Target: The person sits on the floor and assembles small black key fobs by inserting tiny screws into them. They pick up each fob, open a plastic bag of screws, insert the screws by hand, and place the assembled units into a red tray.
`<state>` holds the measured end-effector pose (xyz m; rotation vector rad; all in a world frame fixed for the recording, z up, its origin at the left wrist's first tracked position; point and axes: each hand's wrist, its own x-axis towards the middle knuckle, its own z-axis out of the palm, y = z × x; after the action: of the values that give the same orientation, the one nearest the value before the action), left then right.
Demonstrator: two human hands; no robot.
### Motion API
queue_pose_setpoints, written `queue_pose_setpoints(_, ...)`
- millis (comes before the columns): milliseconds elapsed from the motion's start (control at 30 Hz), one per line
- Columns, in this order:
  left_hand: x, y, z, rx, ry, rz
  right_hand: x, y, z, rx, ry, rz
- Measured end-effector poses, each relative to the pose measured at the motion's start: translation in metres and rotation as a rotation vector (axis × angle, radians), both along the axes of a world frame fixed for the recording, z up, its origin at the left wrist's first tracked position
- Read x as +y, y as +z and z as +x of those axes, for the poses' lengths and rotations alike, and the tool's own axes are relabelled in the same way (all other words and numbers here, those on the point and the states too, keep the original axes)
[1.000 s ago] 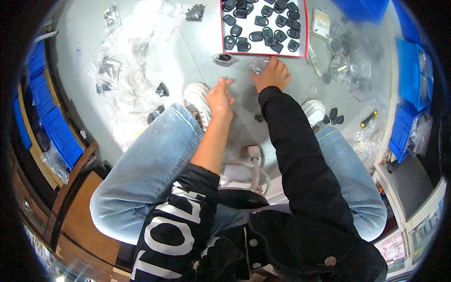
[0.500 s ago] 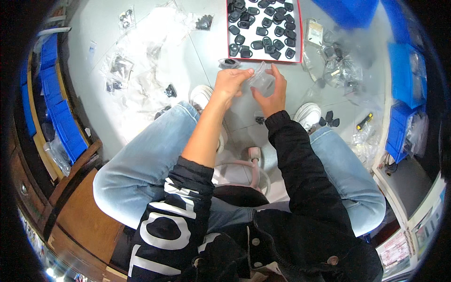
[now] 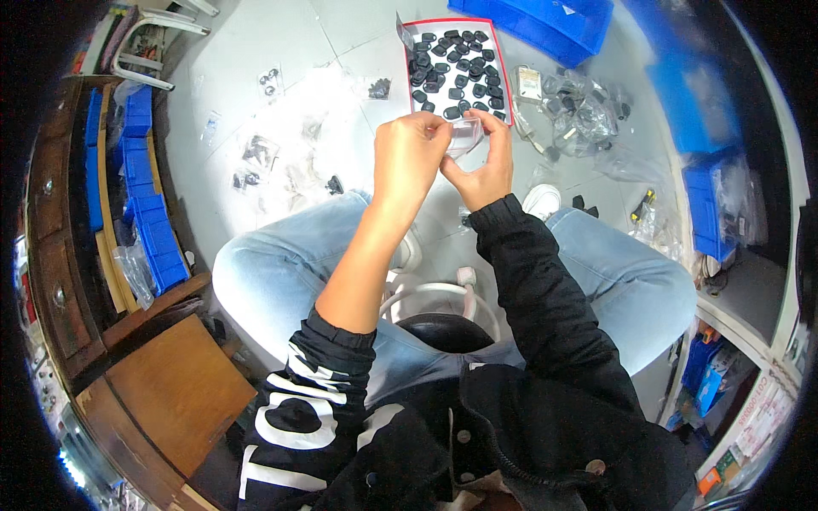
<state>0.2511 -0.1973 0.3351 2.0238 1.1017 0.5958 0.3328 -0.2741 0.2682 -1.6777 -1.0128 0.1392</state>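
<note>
Between my hands is a small clear plastic bag (image 3: 465, 136), close to the near edge of a shallow red-rimmed box (image 3: 504, 72). My left hand (image 3: 409, 157) pinches the bag's left side, its fingers curled in. On the other side my right hand (image 3: 486, 166) grips the bag between thumb and fingers. Whether anything lies inside the bag, I cannot tell. Many black key-fob-like cases (image 3: 463, 65) with loop ends lie scattered and partly piled in the white-lined box just beyond my fingers.
Clear bags with small dark parts (image 3: 258, 152) spread over the floor at left. More clear bags (image 3: 584, 119) lie right of the box, near a yellow-and-black tool (image 3: 643, 204). Blue bins (image 3: 156, 230) line the left, and a large blue bin (image 3: 545, 25) stands beyond the box.
The whole view has shifted, showing more floor beyond the box. My left hand has turned more over the bag, its fingers curled closer. Both hands still hold the bag.
</note>
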Motion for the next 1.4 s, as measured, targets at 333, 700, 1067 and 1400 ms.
queue_pose_setpoints(333, -0.007, 0.017, -0.044, -0.558, 0.07, -1.068, -0.036, 0.036, -0.016, -0.298, -0.004, -0.145)
queue_pose_setpoints(700, -0.007, 0.006, -0.073, -0.495, 0.126, -1.6, -0.057, 0.002, -0.04, -0.363, 0.167, -0.268)
queue_pose_setpoints(1067, -0.003, 0.0, -0.082, -0.306, 0.097, -1.526, -0.057, -0.001, -0.044, -0.3, 0.205, -0.29)
queue_pose_setpoints(1400, -0.002, -0.001, -0.073, -0.266, 0.107, -1.563, -0.057, -0.004, -0.049, -0.334, 0.273, -0.305)
